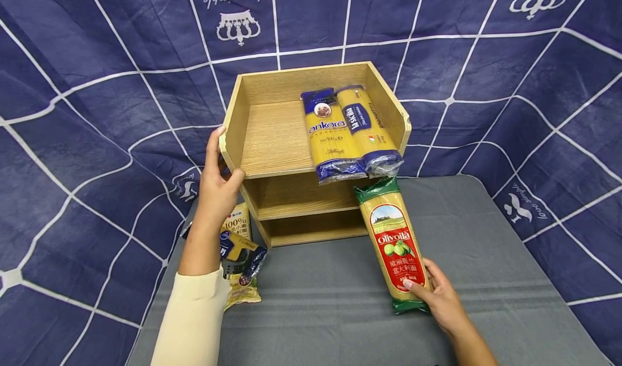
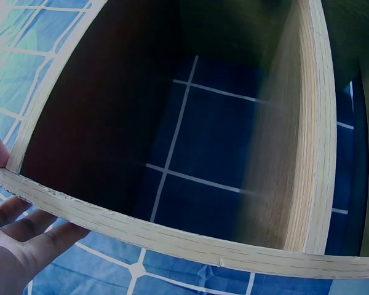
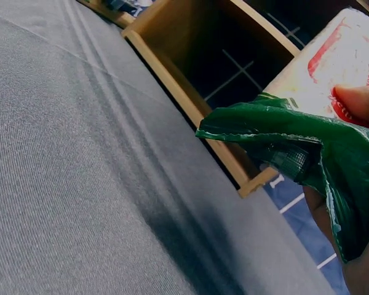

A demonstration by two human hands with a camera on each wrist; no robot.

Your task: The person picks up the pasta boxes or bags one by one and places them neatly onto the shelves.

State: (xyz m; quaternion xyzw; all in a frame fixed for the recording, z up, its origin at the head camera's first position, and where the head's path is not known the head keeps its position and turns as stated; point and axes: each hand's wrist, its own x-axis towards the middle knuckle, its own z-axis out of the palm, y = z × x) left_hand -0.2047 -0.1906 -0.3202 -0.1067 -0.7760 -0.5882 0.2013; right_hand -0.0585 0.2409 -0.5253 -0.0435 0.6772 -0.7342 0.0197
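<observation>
Pasta packet (image 1: 392,247), the olive one: where?

Between four and five o'clock of the wooden shelf (image 1: 274,139), tilted, far green end pointing between eleven and twelve.

Hands?

Right hand (image 1: 443,301) pinches the near end, thumb over the face, other fingers partly hidden. Left hand (image 1: 216,188), between eight and nine o'clock of the shelf, clasps the side board, thumb and fingers on opposite faces.

Failure risks?

Main one's snagging. The ankara packet (image 1: 332,134) and neighbouring packet (image 1: 369,126) poke past the top tray's front edge, around four o'clock. Olive end sits just below them in view; can't tell if touching. A straight lift could knock them.

Grip?

Near end only, so a long pack might sag or twist.

Shelf?

Could skew or tip if the left hand pulls toward six.

Seven o'clock pile?

Loose packets (image 1: 240,250); a shelf sliding that way might shove them.
</observation>
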